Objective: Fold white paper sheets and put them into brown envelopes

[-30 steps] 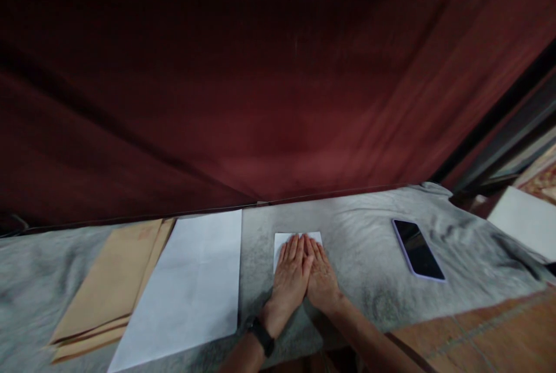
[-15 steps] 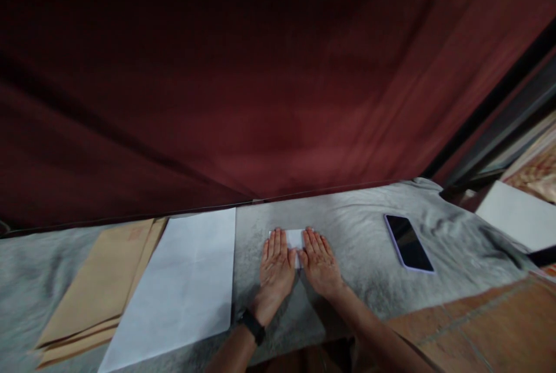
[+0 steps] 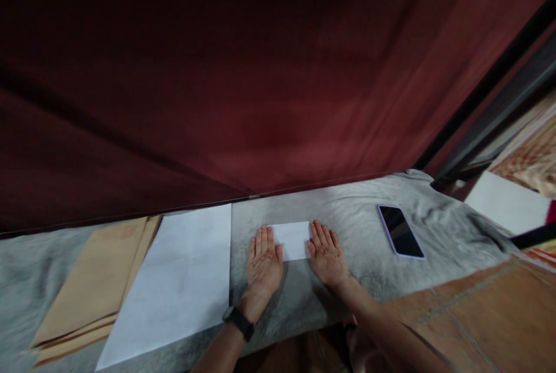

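Note:
A small white piece of folded-looking paper [image 3: 292,241] lies flat on the grey cloth between my hands. My left hand [image 3: 264,260], with a black watch on the wrist, rests flat over the paper's left edge, fingers stretched out. At the right edge, my right hand [image 3: 326,253] lies palm down, its fingers extended and its thumb reaching toward the paper. Neither hand grips anything. Left of them is a large sheet of white paper [image 3: 182,274] with faint creases.
Several brown envelopes [image 3: 95,274] lie stacked at the left, partly under the large sheet. A phone [image 3: 400,232] in a lilac case lies to the right on the grey cloth [image 3: 360,234]. A dark red curtain [image 3: 260,101] hangs behind. Orange floor tiles [image 3: 473,309] show at lower right.
My hands have slid apart, left and right, out to the paper's two side edges, uncovering more of it. The view has shifted slightly.

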Demonstrator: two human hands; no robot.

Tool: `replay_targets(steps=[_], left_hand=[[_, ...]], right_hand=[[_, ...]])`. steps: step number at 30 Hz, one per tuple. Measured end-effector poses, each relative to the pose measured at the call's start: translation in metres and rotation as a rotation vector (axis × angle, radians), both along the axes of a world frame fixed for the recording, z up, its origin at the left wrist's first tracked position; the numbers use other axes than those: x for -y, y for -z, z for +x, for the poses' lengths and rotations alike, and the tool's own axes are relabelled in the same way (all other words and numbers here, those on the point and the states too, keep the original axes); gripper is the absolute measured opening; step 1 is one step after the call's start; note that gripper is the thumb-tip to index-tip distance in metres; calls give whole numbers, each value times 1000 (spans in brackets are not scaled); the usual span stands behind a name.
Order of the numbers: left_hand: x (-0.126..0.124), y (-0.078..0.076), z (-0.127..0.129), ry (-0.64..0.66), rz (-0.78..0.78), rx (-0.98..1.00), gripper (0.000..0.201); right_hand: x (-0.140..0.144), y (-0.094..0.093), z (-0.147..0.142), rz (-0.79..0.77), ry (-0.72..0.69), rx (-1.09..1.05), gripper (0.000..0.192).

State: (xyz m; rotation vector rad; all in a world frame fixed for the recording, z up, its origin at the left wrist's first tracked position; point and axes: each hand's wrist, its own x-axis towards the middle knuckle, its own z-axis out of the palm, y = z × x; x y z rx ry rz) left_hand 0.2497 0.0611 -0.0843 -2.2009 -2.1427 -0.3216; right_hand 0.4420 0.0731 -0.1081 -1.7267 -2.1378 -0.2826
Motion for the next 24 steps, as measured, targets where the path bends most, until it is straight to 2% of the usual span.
replay_targets(steps=[4,7,11,14,17,24], left_hand=[[1,2,-2,-8,14,1,60],[1,3,-1,-20,18,4,59],[1,8,-4,7,30,-6,60],[0,13,-6,29,48,6,62],[1,12,-6,30,55,21,63],[6,-5,-3,-6,-11,31,59]], right_hand=[[-1,-3,4,-4,28,-15,52],[-2,-12,-5,42,-1,-66,53],[1,-23,-36,33,-239,-133,56],[6,-21,-56,-3,-343,-136,53],[6,-14,-57,11,-331,-101,52],[-5,-6,-23,30,-191,-42,56]])
